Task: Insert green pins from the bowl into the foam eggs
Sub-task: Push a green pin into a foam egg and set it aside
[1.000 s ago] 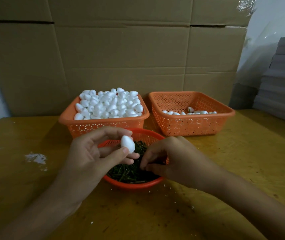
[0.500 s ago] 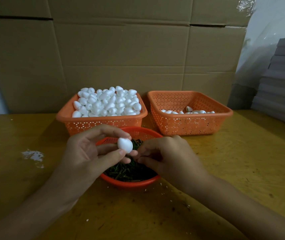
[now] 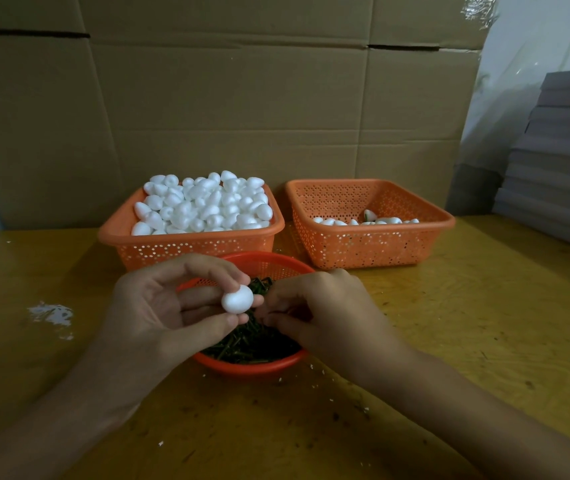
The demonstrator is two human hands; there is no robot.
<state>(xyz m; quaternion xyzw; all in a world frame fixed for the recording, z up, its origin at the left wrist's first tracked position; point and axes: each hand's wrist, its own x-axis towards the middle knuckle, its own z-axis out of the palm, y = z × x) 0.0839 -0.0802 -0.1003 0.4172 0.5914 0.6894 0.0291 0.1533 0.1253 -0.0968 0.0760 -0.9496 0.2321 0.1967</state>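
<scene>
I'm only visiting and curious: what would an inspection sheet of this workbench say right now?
Surface: yellow wooden table, scuffed, with dark specks.
Job's things: foam egg held above the round orange bowl of green pins; left basket heaped with plain eggs; right basket holds only a few eggs.
Clutter: white patches on the table's left side; white crumbs near the bowl.
Hands: left hand holds the egg in its fingertips; right hand has its fingertips pinched beside the egg, and any pin there is too small to see.
Cables: nothing seen.
Surroundings: cardboard boxes behind; stack of grey boards at the right.
</scene>
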